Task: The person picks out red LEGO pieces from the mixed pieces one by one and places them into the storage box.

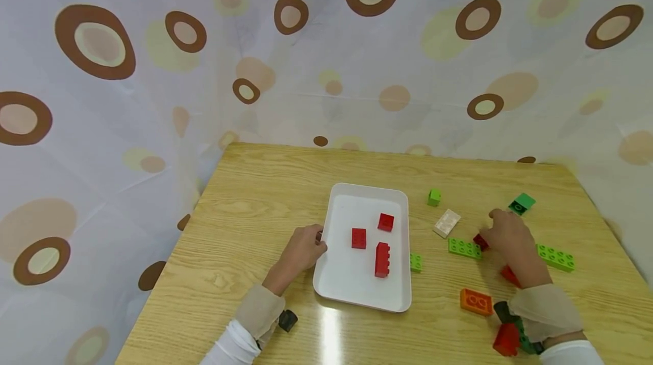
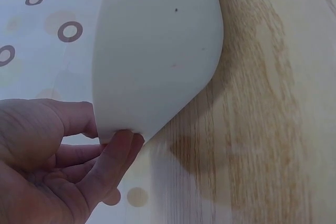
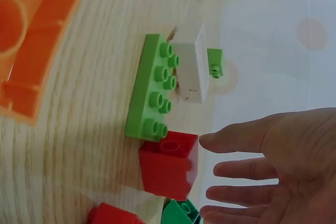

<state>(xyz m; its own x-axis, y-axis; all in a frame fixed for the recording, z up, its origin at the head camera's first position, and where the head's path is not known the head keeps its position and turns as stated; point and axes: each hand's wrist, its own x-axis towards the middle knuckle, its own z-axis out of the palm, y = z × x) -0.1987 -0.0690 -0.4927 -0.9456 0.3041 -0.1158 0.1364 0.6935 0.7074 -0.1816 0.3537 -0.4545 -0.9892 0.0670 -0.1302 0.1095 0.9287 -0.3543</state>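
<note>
In the head view my left hand (image 1: 301,249) grips the left rim of a white tray (image 1: 339,280). The left wrist view shows the thumb and fingers pinching the tray wall (image 2: 157,51). Inside the tray lie a red two-by-two brick (image 1: 386,222), another red brick (image 1: 359,238) and a longer red brick (image 1: 382,260) on its side. My right hand (image 1: 510,243) reaches over a red brick (image 1: 479,241) at the right. In the right wrist view its fingers are extended, the thumb tip right at the edge of that red brick (image 3: 167,174).
Around the right hand lie light green bricks (image 1: 465,248) (image 1: 556,258), a white brick (image 1: 447,223), a small green brick (image 1: 434,197), a dark green piece (image 1: 522,203) and an orange brick (image 1: 476,301). A red brick (image 1: 507,340) sits near the right wrist. A patterned curtain (image 1: 326,70) hangs behind the table.
</note>
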